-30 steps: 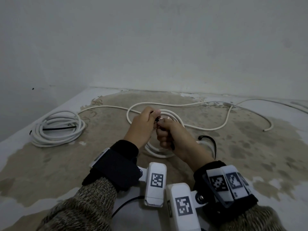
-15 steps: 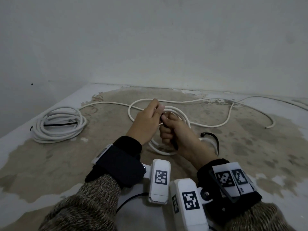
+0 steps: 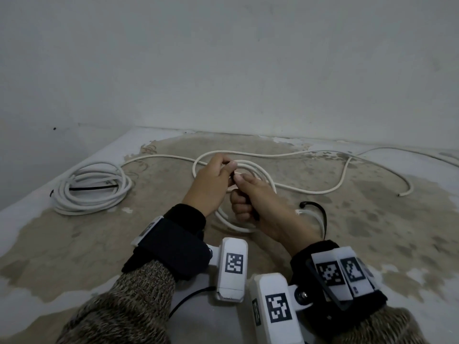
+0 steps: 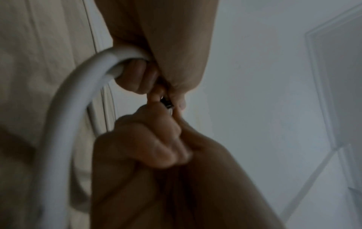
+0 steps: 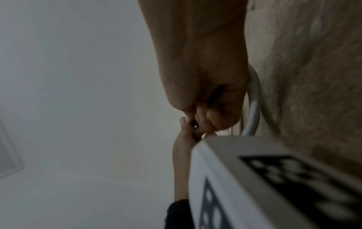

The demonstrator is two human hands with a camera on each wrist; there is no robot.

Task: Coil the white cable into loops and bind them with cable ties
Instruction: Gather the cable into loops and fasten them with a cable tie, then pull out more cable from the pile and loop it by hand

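Observation:
The white cable lies in loose loops on the floor, its long tail trailing right. My left hand grips the top of the loops; in the left wrist view its fingers curl round the white cable and touch a small black cable tie head. My right hand is fisted on the black cable tie, its thumb against the left thumb. Most of the tie is hidden inside the hands.
A second white coil with a black tie across it lies at the left by the wall. Another black tie curves on the floor right of my right hand. The stained floor meets the wall behind.
Both hands stay joined over the loops. The right thumb has come up against the left thumb, and the hands sit slightly higher over the coil.

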